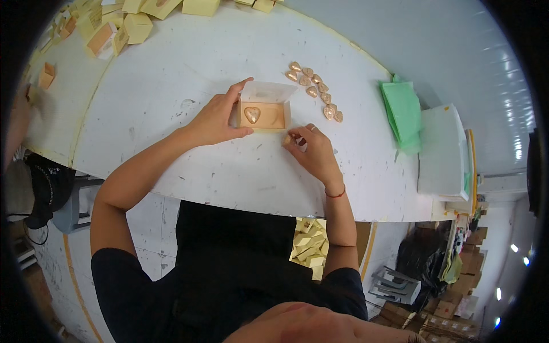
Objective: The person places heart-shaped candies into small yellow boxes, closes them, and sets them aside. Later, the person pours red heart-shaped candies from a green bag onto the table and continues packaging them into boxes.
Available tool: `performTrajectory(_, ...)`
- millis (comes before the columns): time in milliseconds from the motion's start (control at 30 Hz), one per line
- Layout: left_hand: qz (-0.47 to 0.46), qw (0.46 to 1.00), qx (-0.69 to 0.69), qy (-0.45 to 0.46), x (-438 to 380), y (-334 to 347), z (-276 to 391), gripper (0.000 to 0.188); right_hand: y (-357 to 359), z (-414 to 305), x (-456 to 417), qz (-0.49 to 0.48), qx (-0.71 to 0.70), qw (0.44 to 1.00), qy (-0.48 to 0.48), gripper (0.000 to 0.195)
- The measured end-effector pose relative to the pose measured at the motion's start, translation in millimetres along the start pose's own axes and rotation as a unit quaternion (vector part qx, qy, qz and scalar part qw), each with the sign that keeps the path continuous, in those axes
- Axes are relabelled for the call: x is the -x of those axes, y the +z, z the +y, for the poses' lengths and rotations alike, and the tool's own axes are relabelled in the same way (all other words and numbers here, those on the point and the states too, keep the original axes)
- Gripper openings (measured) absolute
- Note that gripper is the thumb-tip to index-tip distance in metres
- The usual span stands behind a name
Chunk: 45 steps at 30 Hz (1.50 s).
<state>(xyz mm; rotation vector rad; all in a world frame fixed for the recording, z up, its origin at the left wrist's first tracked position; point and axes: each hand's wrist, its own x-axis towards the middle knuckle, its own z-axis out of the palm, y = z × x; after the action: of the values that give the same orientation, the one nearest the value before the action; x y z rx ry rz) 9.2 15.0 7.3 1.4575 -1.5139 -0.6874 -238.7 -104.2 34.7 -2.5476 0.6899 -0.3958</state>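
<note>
A small paper box (276, 124) stands on the white table with its white lid flap (268, 92) raised at the back. Inside it, on the left, lies one gold foil-wrapped heart (252, 115); the right half shows a bare peach-coloured floor. My left hand (218, 115) grips the box at its left end, thumb along the front. Just off the box's front right corner, my right hand (312, 148) pinches another foil-wrapped piece (288, 140), mostly covered by the fingers. Behind that hand, several gold foil hearts (322, 87) lie in a loose curved line.
Many pale yellow boxes (138, 28) are heaped at the far left. Green plastic sheets (402, 113) lean by a white foam box (442, 150) at the right. Below the table edge, more yellow boxes (309, 244) fill a container. Part of another person's arm (17, 115) shows at left.
</note>
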Motion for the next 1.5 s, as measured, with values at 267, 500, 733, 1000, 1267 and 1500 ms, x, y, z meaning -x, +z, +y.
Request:
performTrajectory(267, -0.015, 0.999, -0.041, -0.017, -2, -1, 1, 0.099, -17, 7, 18, 0.013, 0.143, 0.988, 0.057, 0.041)
performTrajectory(500, 0.012, 0.998, -0.053, -0.018, 3, 3, -2, 0.099, -15, 4, 24, -0.028, -0.052, 0.998, 0.026, 0.039)
performTrajectory(733, 0.003, 0.999, -0.043, -0.019, 3, 0, 0, 0.099, -12, -37, 3, 0.093, -0.048, 0.993, -0.051, 0.025)
performTrajectory(1000, -0.002, 0.998, -0.055, -0.028, 4, 2, 4, 0.099, 24, -38, -46, 0.266, 0.207, 0.932, -0.134, 0.027)
performTrajectory(1267, 0.017, 0.996, -0.088, -0.017, 7, 3, 8, 0.100, 25, -38, -41, 0.183, 0.202, 0.954, -0.128, 0.017)
performTrajectory(1500, -0.006, 0.997, -0.062, -0.039, 5, 0, 10, 0.102, 27, -32, -40, 0.179, 0.178, 0.961, -0.110, 0.012)
